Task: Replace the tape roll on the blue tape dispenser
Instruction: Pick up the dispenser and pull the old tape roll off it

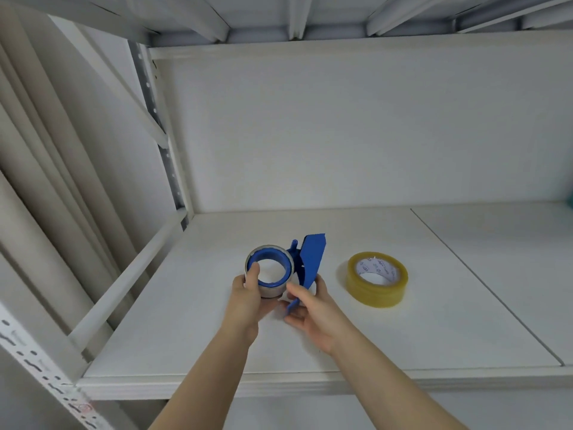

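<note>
I am counting two tape rolls and one dispenser on the white shelf [217, 336] in front of me. The blue tape dispenser [311, 259] is standing near the middle of the shelf, its flat blade guard pointing up and away from me. One roll, the nearly spent roll [269, 290], is sitting around the dispenser's blue hub; only a thin pale band of it is showing. The second, the full yellowish roll [376, 282], is lying flat on the shelf to the right, apart from the dispenser and untouched.

My left hand [248, 297] is gripping the nearly spent roll, thumb hooked over its upper rim and fingers wrapped around its outer side. My right hand [313, 311] is grasping the dispenser's blue handle, thumb pressing on its near side and fingers curling beneath.

The white core of the full yellowish roll is carrying small printed marks, but they are too blurred for me to read. I am seeing no legible writing on the dispenser.
</note>
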